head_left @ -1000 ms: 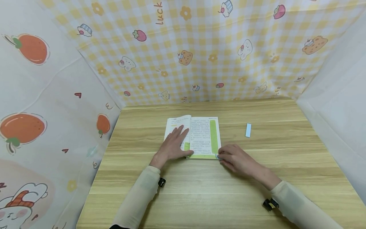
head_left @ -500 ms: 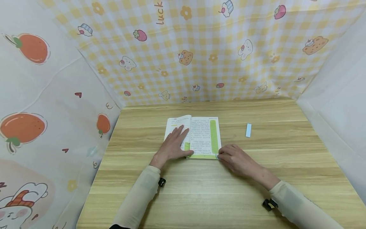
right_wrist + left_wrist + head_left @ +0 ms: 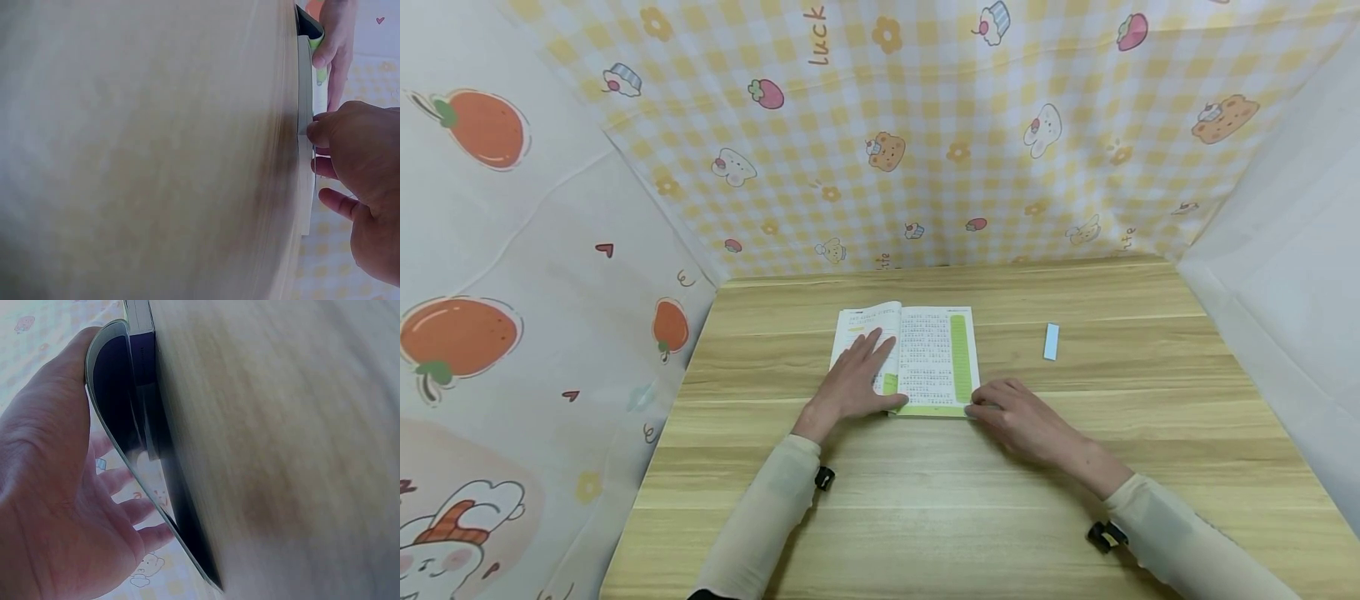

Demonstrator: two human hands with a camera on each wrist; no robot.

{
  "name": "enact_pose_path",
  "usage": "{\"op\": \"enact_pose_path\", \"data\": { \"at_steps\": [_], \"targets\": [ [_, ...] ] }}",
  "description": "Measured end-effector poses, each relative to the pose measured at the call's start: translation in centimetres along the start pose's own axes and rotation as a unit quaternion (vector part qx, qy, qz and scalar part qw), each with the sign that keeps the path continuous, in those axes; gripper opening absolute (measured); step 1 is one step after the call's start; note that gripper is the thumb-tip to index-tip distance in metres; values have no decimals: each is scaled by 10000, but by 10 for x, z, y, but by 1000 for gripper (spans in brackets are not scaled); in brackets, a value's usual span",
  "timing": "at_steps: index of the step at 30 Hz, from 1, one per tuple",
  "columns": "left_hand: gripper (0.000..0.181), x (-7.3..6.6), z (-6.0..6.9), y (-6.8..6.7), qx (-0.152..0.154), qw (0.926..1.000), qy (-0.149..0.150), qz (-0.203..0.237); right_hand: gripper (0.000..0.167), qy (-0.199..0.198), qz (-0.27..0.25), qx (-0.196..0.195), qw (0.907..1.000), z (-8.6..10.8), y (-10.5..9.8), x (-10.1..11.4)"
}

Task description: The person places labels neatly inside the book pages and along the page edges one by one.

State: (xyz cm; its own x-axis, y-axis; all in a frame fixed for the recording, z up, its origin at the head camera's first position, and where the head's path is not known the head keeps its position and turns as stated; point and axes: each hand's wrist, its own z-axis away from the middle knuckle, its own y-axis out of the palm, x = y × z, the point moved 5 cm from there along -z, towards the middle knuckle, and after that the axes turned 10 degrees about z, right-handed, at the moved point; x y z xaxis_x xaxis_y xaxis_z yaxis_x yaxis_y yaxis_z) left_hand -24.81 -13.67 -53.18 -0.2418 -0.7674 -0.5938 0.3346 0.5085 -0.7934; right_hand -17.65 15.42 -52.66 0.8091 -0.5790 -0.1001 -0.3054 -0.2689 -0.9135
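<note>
An open book (image 3: 927, 354) lies on the table, with printed text and a green strip on its right page. My left hand (image 3: 852, 383) rests spread on the left page, the thumb near the spine. In the left wrist view that side of the book (image 3: 139, 481) bows up off the table under the hand. At the lower right corner, my right hand (image 3: 1018, 417) pinches the page edge between thumb and index finger. The right wrist view shows these fingertips (image 3: 317, 132) at the edge of the page stack (image 3: 305, 187); the exact grip is partly hidden.
A small light-blue strip (image 3: 1051, 342) lies on the wooden table (image 3: 925, 517) to the right of the book. Behind the table hangs a yellow checked cloth (image 3: 820, 167); a printed cloth (image 3: 557, 200) covers the left side, and a white one (image 3: 1277, 242) the right.
My right thumb and fingers have shifted slightly left onto the page corner, covering the small blue mark there. My left hand and the book have stayed in place.
</note>
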Motion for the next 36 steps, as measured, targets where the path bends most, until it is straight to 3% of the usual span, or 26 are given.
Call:
{"op": "enact_pose_path", "data": {
  "at_steps": [5,13,26,36],
  "targets": [
    [115,0,0,0,9,10000,0,-13,27,51,151,302,9994,0,2,1],
    [114,0,0,0,14,10000,16,-2,35,42,175,353,9992,0,1,5],
    [114,-1,1,0,-19,10000,23,37,61,149,256,1279,9913,14,-3,13],
    [114,0,0,0,14,10000,-20,20,68,234,236,1587,9868,21,-3,17]
  ]
}}
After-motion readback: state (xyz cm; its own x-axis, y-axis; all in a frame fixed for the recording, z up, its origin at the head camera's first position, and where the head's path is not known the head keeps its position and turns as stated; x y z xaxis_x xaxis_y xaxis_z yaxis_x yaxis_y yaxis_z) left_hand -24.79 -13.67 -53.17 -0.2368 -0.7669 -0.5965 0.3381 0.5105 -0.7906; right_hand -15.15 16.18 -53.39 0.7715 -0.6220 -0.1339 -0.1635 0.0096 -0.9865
